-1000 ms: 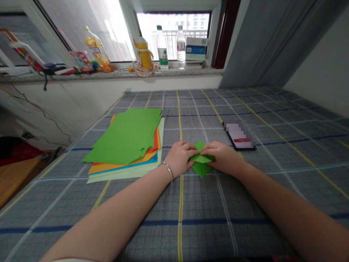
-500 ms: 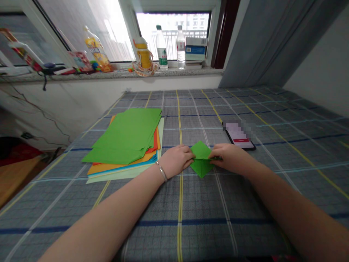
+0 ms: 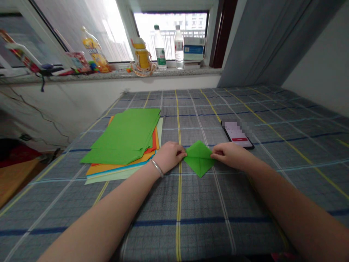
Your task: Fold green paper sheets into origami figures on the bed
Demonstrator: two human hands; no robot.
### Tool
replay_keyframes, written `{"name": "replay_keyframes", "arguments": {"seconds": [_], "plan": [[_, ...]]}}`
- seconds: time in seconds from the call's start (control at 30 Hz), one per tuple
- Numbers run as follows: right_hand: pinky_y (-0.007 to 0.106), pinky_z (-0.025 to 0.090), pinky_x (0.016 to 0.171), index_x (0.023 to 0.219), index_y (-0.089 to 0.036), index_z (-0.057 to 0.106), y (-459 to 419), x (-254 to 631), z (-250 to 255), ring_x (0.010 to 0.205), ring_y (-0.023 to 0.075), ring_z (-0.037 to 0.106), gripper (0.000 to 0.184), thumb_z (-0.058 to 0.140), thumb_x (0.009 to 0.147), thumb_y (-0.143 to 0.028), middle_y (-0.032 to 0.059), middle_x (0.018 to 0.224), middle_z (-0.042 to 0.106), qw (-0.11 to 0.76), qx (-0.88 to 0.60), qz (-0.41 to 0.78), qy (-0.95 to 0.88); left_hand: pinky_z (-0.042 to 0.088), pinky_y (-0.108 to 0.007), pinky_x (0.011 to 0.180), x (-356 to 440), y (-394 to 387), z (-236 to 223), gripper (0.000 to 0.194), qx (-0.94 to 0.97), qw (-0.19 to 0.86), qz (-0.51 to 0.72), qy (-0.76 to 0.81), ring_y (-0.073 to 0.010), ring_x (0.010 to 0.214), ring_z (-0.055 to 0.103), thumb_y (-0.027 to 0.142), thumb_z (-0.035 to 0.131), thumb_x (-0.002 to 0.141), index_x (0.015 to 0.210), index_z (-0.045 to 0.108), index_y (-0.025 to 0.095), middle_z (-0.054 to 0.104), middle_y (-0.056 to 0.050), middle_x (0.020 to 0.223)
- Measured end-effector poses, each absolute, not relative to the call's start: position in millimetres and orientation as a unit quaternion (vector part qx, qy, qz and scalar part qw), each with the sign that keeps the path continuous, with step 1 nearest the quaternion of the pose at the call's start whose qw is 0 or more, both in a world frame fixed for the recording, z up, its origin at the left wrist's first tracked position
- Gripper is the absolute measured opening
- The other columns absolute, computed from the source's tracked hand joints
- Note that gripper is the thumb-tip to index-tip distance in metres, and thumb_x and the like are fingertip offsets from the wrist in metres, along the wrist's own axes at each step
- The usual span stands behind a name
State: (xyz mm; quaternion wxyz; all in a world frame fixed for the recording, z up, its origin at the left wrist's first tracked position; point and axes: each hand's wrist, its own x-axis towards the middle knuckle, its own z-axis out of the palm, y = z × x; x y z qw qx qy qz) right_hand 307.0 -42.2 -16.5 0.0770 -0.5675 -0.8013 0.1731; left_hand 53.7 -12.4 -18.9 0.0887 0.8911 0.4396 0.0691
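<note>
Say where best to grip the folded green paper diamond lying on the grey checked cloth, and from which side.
Best, I judge, at its left and right corners, pinched from the near side, where the left hand and right hand rest. The folded green paper diamond lies flat on the grey checked cloth, with no clearly raised edge to lift.

Bedding (image 3: pixel 204 200), probably, under origami (image 3: pixel 199 163), papers (image 3: pixel 120 138), phone (image 3: pixel 236 134)

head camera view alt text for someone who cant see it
The left hand and right hand hold the side corners of a folded green paper diamond on grey checked cloth, coloured paper stacked to its left, a phone to its right.
</note>
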Motion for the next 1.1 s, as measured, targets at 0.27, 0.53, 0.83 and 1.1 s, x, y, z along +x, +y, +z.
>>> {"name": "replay_keyframes", "arguments": {"seconds": [0.27, 0.53, 0.83, 1.1], "plan": [[0.027, 0.024, 0.054, 0.065, -0.02, 0.052, -37.3, 291.0, -26.9, 0.058, 0.0127, 0.044, 0.033, 0.05, 0.087, -0.044, -0.0007, 0.062, 0.055, 0.142, -0.559, 0.137, -0.805, 0.042, -0.031, 0.081, 58.9, -7.8, -29.9, 0.022, 0.872, 0.113, 0.095, 0.466, -0.0176, 0.077, 0.058, 0.026, 0.052, 0.091, 0.079, 0.068, 0.016, 0.07, -0.003, 0.079], [0.026, 0.025, 0.055, 0.067, -0.019, 0.055, -31.5, 280.8, -34.6, 0.058, 0.0129, 0.045, 0.031, 0.047, 0.088, -0.04, -0.001, 0.061, 0.053, 0.207, -0.579, 0.154, -0.773, 0.04, -0.026, 0.071, 58.7, -4.0, -30.1, 0.026, 0.872, 0.136, 0.12, 0.455, -0.0142, 0.069, 0.056, 0.028, 0.05, 0.091, 0.072, 0.063, 0.016, 0.065, -0.001, 0.071], [0.026, 0.028, 0.055, 0.073, -0.02, 0.059, -30.0, 281.5, -37.1, 0.06, 0.0144, 0.049, 0.026, 0.051, 0.086, -0.04, 0.0003, 0.065, 0.059, 0.192, -0.601, 0.128, -0.765, 0.039, -0.025, 0.059, 63.5, -10.7, -38.1, 0.029, 0.857, 0.154, 0.137, 0.473, -0.0147, 0.066, 0.057, 0.036, 0.048, 0.091, 0.072, 0.06, 0.018, 0.063, -0.001, 0.071], [0.026, 0.04, 0.064, 0.117, -0.022, 0.055, -31.5, 280.2, -44.5, 0.073, 0.0163, 0.061, 0.035, 0.059, 0.083, -0.031, 0.0023, 0.085, 0.067, 0.233, -0.594, 0.136, -0.757, 0.048, -0.03, 0.078, 67.0, -14.8, -39.8, 0.029, 0.872, 0.097, 0.157, 0.454, -0.0185, 0.087, 0.063, 0.028, 0.048, 0.092, 0.117, 0.058, 0.02, 0.067, -0.005, 0.098]]}}
